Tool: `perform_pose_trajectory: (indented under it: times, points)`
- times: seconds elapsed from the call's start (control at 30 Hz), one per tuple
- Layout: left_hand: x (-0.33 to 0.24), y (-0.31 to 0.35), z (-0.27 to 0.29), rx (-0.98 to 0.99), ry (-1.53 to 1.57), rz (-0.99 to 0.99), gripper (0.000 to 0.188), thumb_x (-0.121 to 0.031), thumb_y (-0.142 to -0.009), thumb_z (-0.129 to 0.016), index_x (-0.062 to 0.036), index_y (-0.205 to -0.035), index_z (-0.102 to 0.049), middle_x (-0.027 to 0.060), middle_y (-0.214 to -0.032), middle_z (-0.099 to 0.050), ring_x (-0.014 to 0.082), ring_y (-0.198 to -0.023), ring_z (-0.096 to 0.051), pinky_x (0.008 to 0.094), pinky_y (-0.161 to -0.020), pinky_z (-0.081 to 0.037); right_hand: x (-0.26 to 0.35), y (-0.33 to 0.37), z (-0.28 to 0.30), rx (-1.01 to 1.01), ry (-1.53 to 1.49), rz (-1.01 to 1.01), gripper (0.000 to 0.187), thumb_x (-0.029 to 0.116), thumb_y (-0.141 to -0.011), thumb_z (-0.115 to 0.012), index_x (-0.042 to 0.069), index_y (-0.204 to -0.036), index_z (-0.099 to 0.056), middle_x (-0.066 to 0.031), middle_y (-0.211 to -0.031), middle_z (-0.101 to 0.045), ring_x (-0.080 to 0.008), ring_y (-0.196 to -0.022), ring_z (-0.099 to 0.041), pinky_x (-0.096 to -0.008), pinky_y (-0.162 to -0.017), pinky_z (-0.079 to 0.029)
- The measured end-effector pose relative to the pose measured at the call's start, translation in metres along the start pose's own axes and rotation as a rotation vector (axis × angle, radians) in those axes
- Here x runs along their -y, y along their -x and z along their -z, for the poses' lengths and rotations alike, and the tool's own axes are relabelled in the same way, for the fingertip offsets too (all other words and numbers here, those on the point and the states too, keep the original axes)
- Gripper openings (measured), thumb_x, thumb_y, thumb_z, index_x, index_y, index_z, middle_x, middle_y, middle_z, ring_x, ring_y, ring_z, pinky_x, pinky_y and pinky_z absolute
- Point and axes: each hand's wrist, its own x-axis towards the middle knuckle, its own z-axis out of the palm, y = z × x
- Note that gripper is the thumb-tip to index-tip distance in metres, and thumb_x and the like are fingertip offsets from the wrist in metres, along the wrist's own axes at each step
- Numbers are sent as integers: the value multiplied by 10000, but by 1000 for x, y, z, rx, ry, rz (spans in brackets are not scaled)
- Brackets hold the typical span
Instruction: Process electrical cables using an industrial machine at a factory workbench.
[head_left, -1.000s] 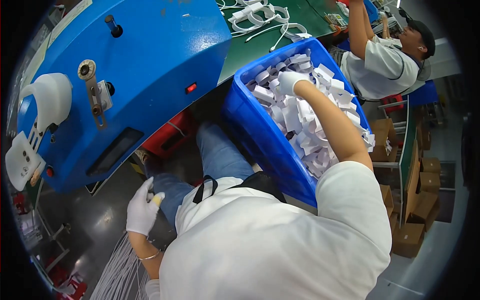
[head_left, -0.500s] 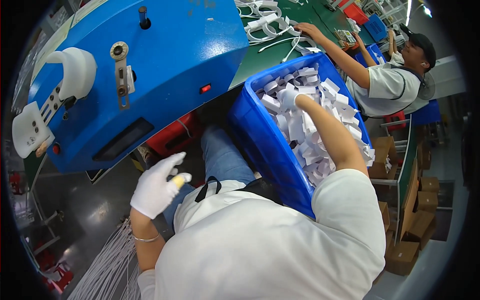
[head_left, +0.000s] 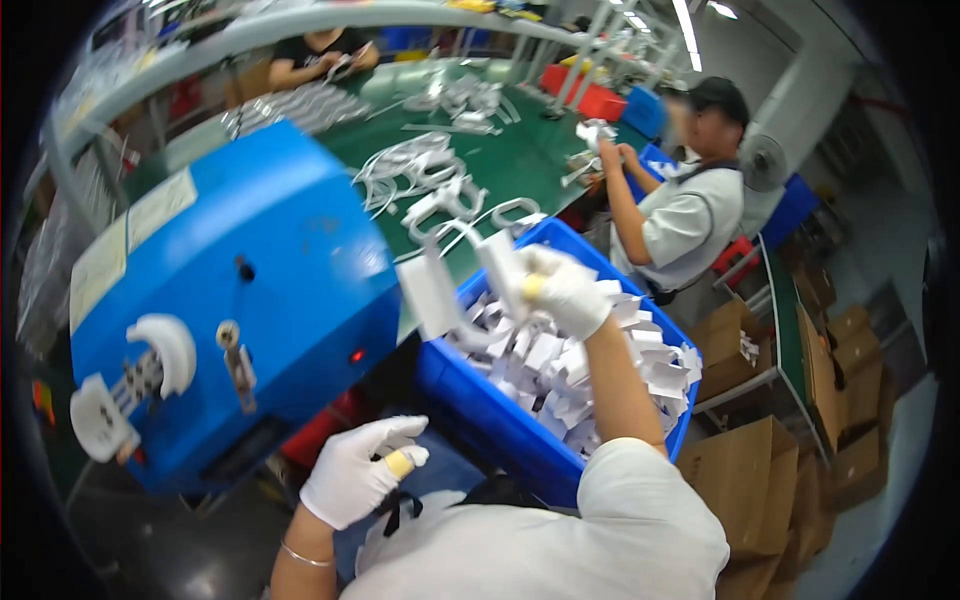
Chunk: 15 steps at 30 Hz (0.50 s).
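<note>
My right hand (head_left: 568, 292), in a white glove with yellow tape on a finger, is raised over the near part of a blue plastic bin (head_left: 500, 432). Its fingers are closed on a bent white card strip (head_left: 497, 270), smeared by motion; a second pale flap hangs left of it, seemingly part of the same piece. Many folded white card pieces (head_left: 545, 365) fill the bin below. In front of my body, my left hand (head_left: 355, 472), also gloved, with yellow tape on the thumb, is half curled. Its thumb and fingers are apart, with nothing visible between them.
A blue machine (head_left: 290, 240) with white curved holders (head_left: 165, 350) stands at left. Coiled white cables (head_left: 410, 170) lie on the green table (head_left: 540, 120). A co-worker (head_left: 690, 215) handles white parts beyond the bin; another person (head_left: 320, 55) works behind. Cardboard boxes (head_left: 740, 480) stand at right.
My right hand has lifted out of the card pieces and now holds a white strip. My view has tilted up, showing more table. The co-worker's hand has left the cables.
</note>
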Motion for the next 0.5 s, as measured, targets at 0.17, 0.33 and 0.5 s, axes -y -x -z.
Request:
perform_pose_trajectory:
  times: [0.17, 0.33, 0.5]
  points:
    - [-15, -13, -31, -420, 107, -320, 631, -264, -827, -672, 40, -1301, -389, 133, -1136, -553, 175, -941, -574, 299, -837, -470, -7, 28, -96, 147, -107, 155, 334, 179, -758, -690, 15, -1023, -570, -31, -930, -607, -103, -876, -562, -273, -788, -451]
    - [-30, 42, 33, -1041, -824, -444, 301, -34, -847, -481, 67, -1123, -548, 138, -1079, -615, 221, -990, -582, 320, -880, -444, 10, 5, -177, 437, -285, 208, 164, 28, -793, -624, 17, -947, -569, -49, -897, -597, -116, -862, -564, -275, -779, -459]
    - [-87, 68, 90, -1261, -683, -423, 346, 33, -826, -486, 55, -1166, -551, 109, -1151, -584, 177, -951, -579, 260, -817, -454, 67, -22, -190, 37, 387, 917, 188, 118, -857, -594, 15, -1013, -598, -97, -947, -613, -156, -843, -588, -288, -757, -474]
